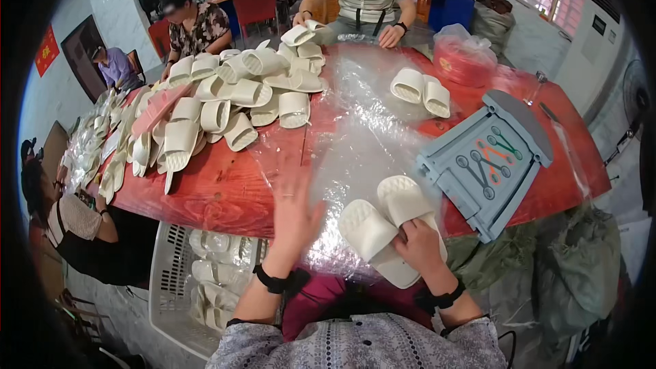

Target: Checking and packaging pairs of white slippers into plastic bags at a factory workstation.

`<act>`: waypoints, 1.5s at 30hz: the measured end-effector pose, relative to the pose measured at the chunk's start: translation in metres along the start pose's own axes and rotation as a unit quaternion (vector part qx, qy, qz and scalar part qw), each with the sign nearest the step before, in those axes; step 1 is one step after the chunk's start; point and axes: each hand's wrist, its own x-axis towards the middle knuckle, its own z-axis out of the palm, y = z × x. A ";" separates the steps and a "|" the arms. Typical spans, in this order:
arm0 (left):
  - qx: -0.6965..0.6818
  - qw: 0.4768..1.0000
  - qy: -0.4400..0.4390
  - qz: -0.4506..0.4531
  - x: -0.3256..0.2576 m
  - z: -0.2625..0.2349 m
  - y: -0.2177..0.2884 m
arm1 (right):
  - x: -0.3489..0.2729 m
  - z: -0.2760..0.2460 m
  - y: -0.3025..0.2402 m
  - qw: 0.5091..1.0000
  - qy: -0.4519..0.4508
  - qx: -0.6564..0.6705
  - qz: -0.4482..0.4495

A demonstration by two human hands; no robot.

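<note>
My right hand is closed on a pair of cream slippers, its fingers at the inner edges of the straps. The slippers lie side by side, tilted, near the table's front edge. My left hand, slightly blurred, has its fingers spread and holds nothing. It hovers over or rests on the red table beside the left edge of a layer of clear plastic film; contact cannot be told. Part of the film reaches under the slippers.
A big heap of cream slippers covers the table's left, with a pink slipper on it. Another pair lies ahead. At right stands a grey plastic board. A basket holds wrapped slippers below. Several people work around the table.
</note>
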 end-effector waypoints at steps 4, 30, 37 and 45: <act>-0.102 0.981 -0.161 0.034 -0.020 0.038 0.010 | 0.010 0.001 0.009 0.998 0.044 -0.029 -0.030; 0.080 0.974 -0.180 0.115 0.002 0.046 0.027 | -0.016 -0.028 -0.054 0.920 -0.119 0.240 -0.285; 0.022 0.960 -0.223 0.169 0.008 0.053 0.014 | 0.004 -0.028 -0.046 0.959 -0.035 0.234 -0.153; -0.193 0.931 -0.302 0.076 0.007 0.060 -0.001 | 0.011 -0.026 0.003 0.998 0.037 0.036 -0.018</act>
